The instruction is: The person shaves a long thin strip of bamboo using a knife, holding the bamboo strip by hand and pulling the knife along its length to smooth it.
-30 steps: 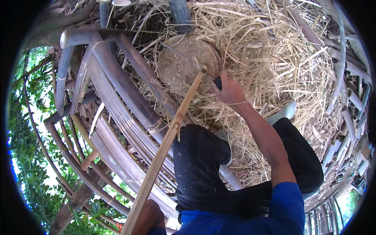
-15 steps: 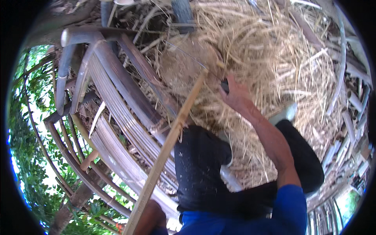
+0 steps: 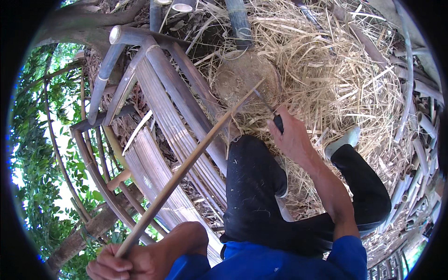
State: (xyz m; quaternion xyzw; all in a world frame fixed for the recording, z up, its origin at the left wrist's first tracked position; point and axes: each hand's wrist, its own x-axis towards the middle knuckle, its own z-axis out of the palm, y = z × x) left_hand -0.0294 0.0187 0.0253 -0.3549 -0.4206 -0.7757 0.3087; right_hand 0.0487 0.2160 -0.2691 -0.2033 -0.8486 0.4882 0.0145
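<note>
Gripping a bamboo strip (image 3: 186,165), left hand (image 3: 128,261) closed; right hand (image 3: 291,137) clenching a dark-handled knife (image 3: 273,116).

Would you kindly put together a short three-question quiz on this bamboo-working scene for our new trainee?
1. True or false: the left hand grips the near end of the long bamboo strip.
2. Multiple choice: the far end of the strip rests on
A. a metal vice
B. a rounded wooden block
C. a plastic bucket
3. Fill in: the right hand holds a dark-handled ____ against the strip.

Key
1. True.
2. B; the block sits among the dry shavings.
3. Knife; its blade meets the strip near the block.
</note>
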